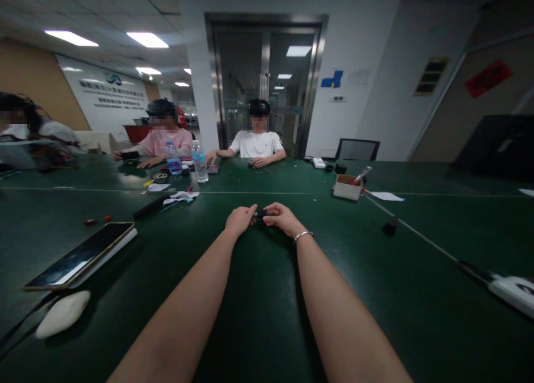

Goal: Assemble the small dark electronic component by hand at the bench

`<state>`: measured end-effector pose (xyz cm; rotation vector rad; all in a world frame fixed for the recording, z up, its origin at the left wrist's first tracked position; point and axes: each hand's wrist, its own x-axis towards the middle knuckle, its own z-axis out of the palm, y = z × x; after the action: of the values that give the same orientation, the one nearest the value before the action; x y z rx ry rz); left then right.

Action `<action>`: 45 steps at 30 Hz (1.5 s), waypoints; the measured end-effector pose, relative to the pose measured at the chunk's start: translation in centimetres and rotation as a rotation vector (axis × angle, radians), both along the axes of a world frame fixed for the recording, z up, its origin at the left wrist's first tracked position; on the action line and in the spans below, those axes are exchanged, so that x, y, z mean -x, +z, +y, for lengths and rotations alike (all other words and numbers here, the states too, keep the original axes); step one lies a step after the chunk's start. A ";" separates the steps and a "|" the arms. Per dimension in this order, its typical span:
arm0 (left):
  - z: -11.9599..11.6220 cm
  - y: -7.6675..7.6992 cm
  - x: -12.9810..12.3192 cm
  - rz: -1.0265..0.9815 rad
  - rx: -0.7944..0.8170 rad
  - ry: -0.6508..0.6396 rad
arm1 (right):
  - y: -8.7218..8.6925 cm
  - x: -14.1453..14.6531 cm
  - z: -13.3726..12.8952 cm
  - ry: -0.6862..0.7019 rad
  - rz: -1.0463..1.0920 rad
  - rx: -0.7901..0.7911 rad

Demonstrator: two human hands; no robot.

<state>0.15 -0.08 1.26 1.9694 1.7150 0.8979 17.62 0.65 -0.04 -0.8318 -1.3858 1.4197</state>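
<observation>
"In the head view, where is the small dark object [260,214]?"

"Between the left hand [240,221] and the right hand [283,219], to the right of the phone [82,255] and farther across the counter [258,310]. I can't tell whether it touches the counter."

"How does each grip stand?"

"Narrow, both holding it: the left at the end nearer the phone, the right at the end farther from the phone."
</observation>
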 end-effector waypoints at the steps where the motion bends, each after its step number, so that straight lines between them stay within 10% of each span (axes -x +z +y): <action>1: 0.0 -0.1 0.0 0.000 -0.016 0.000 | 0.0 0.0 0.0 -0.002 0.008 0.009; 20: 0.8 -0.6 0.3 -0.652 -0.106 -0.294 | 0.9 -0.1 -0.2 -0.039 0.140 0.166; 45: 0.7 -0.6 0.3 -0.704 0.019 -0.251 | 0.4 -0.2 -0.2 -0.024 0.150 0.107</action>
<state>-0.12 0.64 0.65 1.5343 1.0473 1.2694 17.78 0.50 0.35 -0.7911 -1.1915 1.5165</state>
